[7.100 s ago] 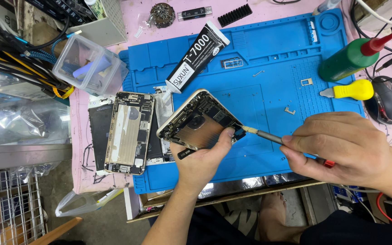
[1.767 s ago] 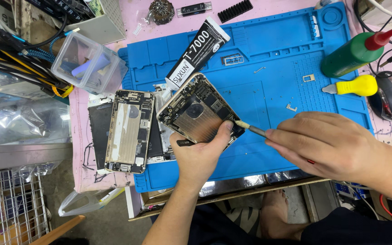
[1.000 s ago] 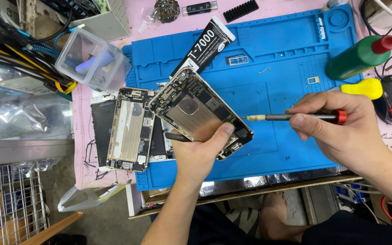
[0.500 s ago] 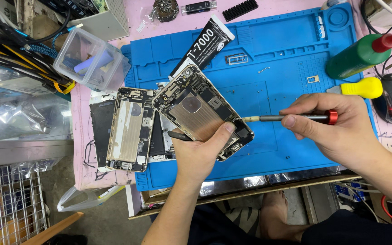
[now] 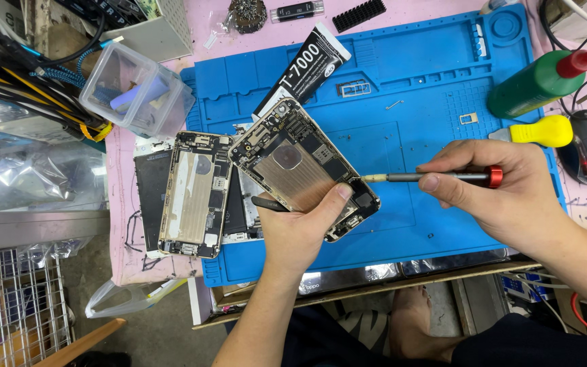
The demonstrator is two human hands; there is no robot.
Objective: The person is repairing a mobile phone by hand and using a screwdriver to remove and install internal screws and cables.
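Work surface is a blue silicone repair mat point(image 5: 402, 81) laid over a pink bench top point(image 5: 205, 27), cluttered, with cables at the left edge. A clear plastic box point(image 5: 134, 92) beside the mat holds a bluish part. Left hand point(image 5: 304, 228) is clamped around an opened phone chassis point(image 5: 300, 166) tilted above the mat; right hand point(image 5: 504, 197) pinches a red-capped screwdriver point(image 5: 436, 177), tip at the chassis edge; a second chassis point(image 5: 195, 194), black glue tube point(image 5: 304, 71) and green bottle point(image 5: 538, 81) lie nearby.

A single head-worn camera looks steeply down from close above; the blue mat point(image 5: 388, 156) on the surface point(image 5: 198, 27) fills most of its view.
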